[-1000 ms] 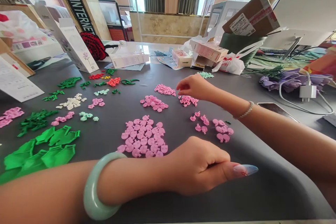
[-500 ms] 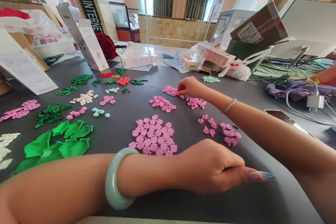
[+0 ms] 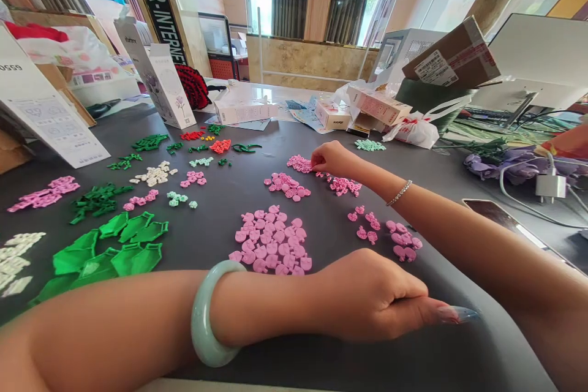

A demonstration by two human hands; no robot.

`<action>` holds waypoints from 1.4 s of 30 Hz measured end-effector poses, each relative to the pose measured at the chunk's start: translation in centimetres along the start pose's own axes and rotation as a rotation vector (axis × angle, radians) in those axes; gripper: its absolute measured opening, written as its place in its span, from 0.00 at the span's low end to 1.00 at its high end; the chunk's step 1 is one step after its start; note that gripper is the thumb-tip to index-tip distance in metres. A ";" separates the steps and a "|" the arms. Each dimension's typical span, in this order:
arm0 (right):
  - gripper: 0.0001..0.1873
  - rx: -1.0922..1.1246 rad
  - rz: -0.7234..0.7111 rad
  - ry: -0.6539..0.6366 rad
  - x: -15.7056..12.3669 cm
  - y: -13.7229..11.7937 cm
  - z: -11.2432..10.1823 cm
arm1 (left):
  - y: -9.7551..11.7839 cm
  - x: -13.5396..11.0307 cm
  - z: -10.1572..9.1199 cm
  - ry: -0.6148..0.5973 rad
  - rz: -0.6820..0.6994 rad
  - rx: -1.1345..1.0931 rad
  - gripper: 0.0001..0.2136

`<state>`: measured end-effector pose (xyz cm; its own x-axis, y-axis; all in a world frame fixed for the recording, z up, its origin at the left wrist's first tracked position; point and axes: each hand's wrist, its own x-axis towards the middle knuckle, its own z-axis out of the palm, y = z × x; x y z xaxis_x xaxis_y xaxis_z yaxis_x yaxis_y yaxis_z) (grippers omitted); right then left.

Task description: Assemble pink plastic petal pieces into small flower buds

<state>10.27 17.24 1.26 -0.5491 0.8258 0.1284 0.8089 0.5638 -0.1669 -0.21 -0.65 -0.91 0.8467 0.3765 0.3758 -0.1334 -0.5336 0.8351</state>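
Observation:
My right hand (image 3: 334,159), fingers pinched together, reaches down at the edge of a pile of tiny pink pieces (image 3: 299,163); whatever is between its fingertips is hidden. More small pink pieces (image 3: 345,186) lie just under that wrist. Closer to the camera, my left hand (image 3: 374,294) hovers over the dark table, fingers curled in and thumb pressed along them. Its palm side is out of sight, so I cannot make out what it holds. Round flat pink pieces (image 3: 273,242) spread beyond the left wrist, and larger pink pieces (image 3: 404,239) sit in pairs to the right.
Green shell-shaped pieces (image 3: 101,254), dark green pieces (image 3: 100,201) and white pieces (image 3: 154,174) cover the left side. A tall white box (image 3: 168,89) stands behind them. At the right are a phone (image 3: 498,214), a white charger (image 3: 551,185) and purple flowers (image 3: 498,165).
The view has tilted slightly, so the table contents sit a little lower and further right. My right hand stays at the tiny pink pile; my left hand keeps its curled pose.

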 end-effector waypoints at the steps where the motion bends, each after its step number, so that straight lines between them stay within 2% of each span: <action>1: 0.07 0.002 -0.005 0.003 0.0 0.0 0.0 | 0.0 0.0 0.0 0.001 -0.001 -0.004 0.22; 7: 0.07 0.026 -0.015 0.017 -0.1 0.0 0.1 | 0.3 0.0 0.0 -0.017 -0.048 0.011 0.22; 12: 0.07 0.050 0.012 0.039 -0.3 -0.1 -0.2 | 0.0 0.0 -0.1 -0.007 -0.003 -0.015 0.22; 17: 0.07 0.067 0.056 0.049 -1.4 -0.5 -1.4 | 0.0 0.0 0.0 0.002 0.009 0.002 0.22; 21: 0.05 0.096 0.063 0.075 -4.3 -0.6 -2.8 | 0.3 -0.1 0.0 0.043 -0.012 0.046 0.21; 23: 0.05 0.138 0.065 0.077 -6.7 -0.6 -3.4 | 0.4 0.0 -0.1 0.064 -0.027 0.083 0.21; 28: 0.06 0.239 0.099 -0.016 -13.6 -0.8 -4.4 | 0.3 0.2 -0.4 0.122 -0.121 0.144 0.22; 32: 0.06 0.249 0.042 -0.144 -17.2 -1.8 -4.1 | 0.0 0.5 -0.6 0.269 -0.170 0.177 0.22; 34: 0.07 0.249 -0.012 -0.186 -18.1 -2.3 -3.7 | 0.0 0.6 -0.7 0.375 -0.198 0.219 0.22; 36: 0.08 0.259 -0.042 -0.222 -18.6 -2.6 -3.3 | 0.0 0.8 -1.0 0.422 -0.239 0.325 0.19; 38: 0.10 0.271 -0.053 -0.237 -18.8 -2.7 -3.0 | 0.0 1.0 -1.2 0.391 -0.319 0.491 0.12; 40: 0.09 0.277 -0.061 -0.216 -19.1 -2.6 -2.8 | -0.1 1.2 -1.5 0.312 -0.419 0.680 0.05; 42: 0.08 0.286 -0.075 -0.175 -19.3 -2.4 -2.6 | -0.2 1.3 -1.7 0.225 -0.495 0.846 0.07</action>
<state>19.51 -0.10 1.76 -0.6527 0.7575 -0.0146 0.6867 0.5833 -0.4338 0.09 1.23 0.10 0.5789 0.7895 0.2039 0.6912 -0.6078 0.3909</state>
